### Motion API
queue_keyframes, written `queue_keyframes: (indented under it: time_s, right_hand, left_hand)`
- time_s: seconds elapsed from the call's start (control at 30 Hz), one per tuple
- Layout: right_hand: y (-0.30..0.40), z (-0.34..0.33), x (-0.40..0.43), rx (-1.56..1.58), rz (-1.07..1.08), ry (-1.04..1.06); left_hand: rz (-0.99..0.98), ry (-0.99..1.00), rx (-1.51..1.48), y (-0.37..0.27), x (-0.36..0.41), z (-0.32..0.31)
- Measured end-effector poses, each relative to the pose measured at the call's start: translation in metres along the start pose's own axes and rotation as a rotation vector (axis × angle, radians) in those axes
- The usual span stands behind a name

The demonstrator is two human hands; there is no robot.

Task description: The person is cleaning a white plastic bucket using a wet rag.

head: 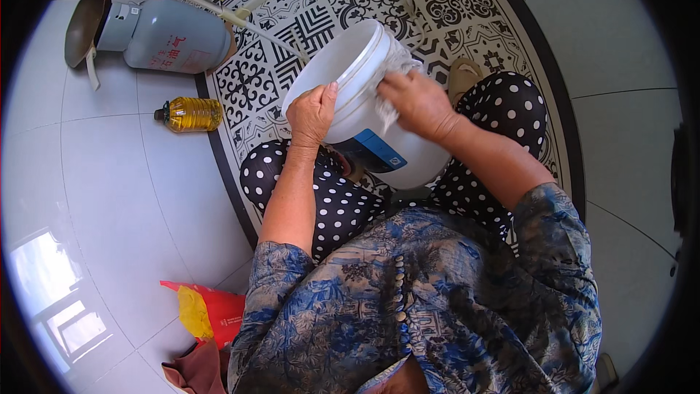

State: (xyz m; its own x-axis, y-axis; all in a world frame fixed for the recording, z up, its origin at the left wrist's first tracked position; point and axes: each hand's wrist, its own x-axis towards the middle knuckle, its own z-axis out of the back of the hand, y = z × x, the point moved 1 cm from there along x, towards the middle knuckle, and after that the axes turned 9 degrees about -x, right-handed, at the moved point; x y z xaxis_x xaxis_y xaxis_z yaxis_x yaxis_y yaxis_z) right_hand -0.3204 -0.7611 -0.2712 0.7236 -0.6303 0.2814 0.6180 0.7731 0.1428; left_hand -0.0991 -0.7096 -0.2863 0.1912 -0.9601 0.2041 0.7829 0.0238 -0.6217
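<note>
A white plastic bucket (355, 104) with a blue and black label (377, 152) is tilted between my knees, its mouth facing up and to the left. My left hand (311, 112) grips the bucket's near rim, thumb on the outside. Under my right hand (418, 101) a pale grey-white cloth (395, 65) is bunched against the outer wall, just below the ridged rim. Most of the bucket's inside is out of sight from this angle.
Left of the patterned mat (246, 82) lie an oil bottle (192, 114) and a grey gas cylinder (175, 35) with a pan (87, 24) at its end. Pale metal legs (268, 38) stand ahead. A red bag (221, 312) and brown fabric (199, 369) lie lower left.
</note>
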Motion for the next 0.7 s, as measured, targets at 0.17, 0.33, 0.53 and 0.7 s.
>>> queue_keyframes:
  time_s: [0.17, 0.33, 0.53, 0.7]
  right_hand:
    - [0.021, -0.01, -0.006, 0.049, 0.286, -0.059]
    - [-0.004, -0.014, 0.004, 0.118, 0.032, -0.129]
    - [-0.057, -0.007, 0.022, 1.115, -0.659, 0.14]
    - [-0.067, 0.053, 0.023, 1.93, -0.725, 0.048]
  left_hand:
    - [-0.033, 0.004, 0.02, -0.007, 0.002, -0.003]
    - [0.029, -0.022, 0.006, 0.003, -0.001, -0.003]
    - [0.011, -0.031, 0.016, 0.004, -0.001, -0.005]
    - [0.021, -0.041, 0.013, 0.0, 0.002, 0.0]
